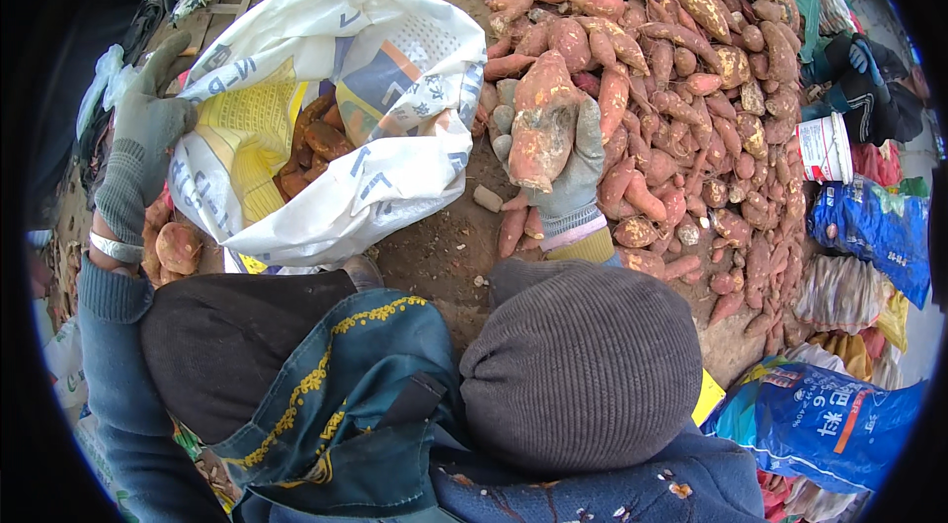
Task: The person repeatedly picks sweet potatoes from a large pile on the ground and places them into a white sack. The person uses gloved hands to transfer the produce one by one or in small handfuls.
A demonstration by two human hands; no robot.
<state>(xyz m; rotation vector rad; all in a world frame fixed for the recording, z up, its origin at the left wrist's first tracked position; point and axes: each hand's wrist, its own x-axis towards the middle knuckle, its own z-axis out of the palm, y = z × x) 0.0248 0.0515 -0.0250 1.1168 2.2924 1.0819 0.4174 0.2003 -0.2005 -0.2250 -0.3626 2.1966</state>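
Currently our right grip (577,175) wraps a large sweet potato (543,86), just right of the white sack (326,215) with its gaping rim; our left grip (150,123) is at its left edge, whether pinching we cannot tell. Bare soil (425,251) shows between sack and pile (691,108).

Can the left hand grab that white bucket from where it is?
Probably not. The left hand is at the white sack's left rim, and the bucket is far to the right. The sack and the sweet potato pile lie between them.
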